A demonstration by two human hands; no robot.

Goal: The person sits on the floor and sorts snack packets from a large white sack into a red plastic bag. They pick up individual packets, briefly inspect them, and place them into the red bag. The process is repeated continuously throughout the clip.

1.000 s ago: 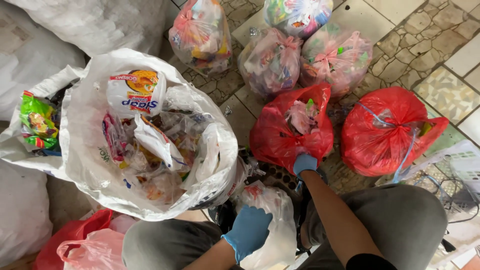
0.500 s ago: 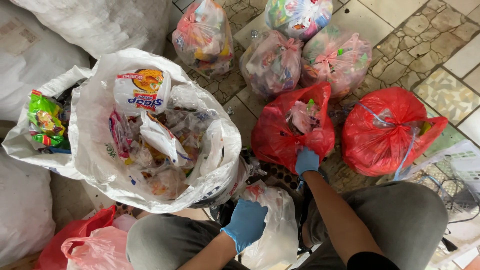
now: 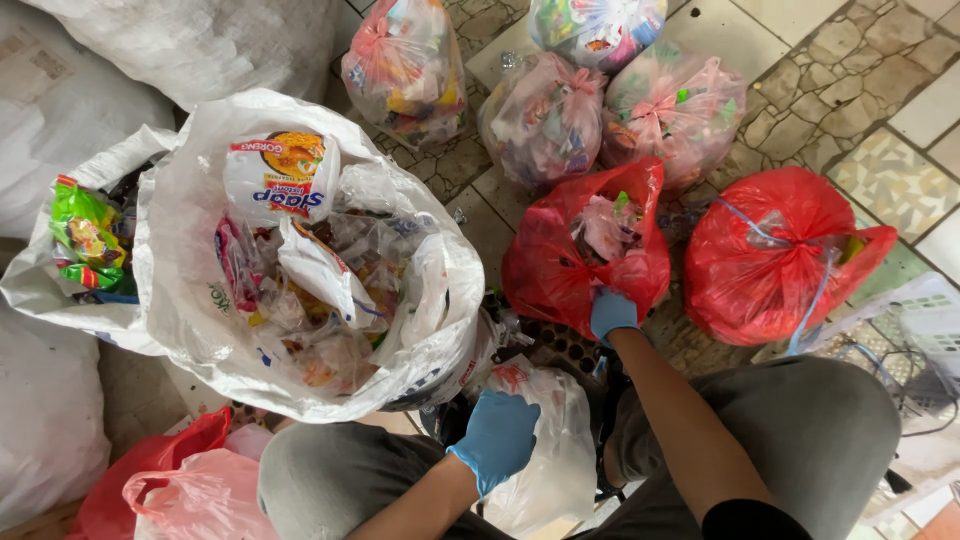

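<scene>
Big open sack [image 3: 200, 330] left, wrappers [image 3: 300, 270] inside; second sack [image 3: 60, 300] left of it; open bag [image 3: 585, 265] centre, right hand [image 3: 612, 312] on its near edge; tied bag [image 3: 780, 255] right; three tied bags [image 3: 545, 120] behind; left hand [image 3: 497, 437] on small bag [image 3: 550, 450] between knees.

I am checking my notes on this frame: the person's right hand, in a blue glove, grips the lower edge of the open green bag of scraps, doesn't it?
Not quite: the head view shows that the open bag gripped at its lower edge by the blue-gloved right hand is red, not green. The rest stands.
</scene>
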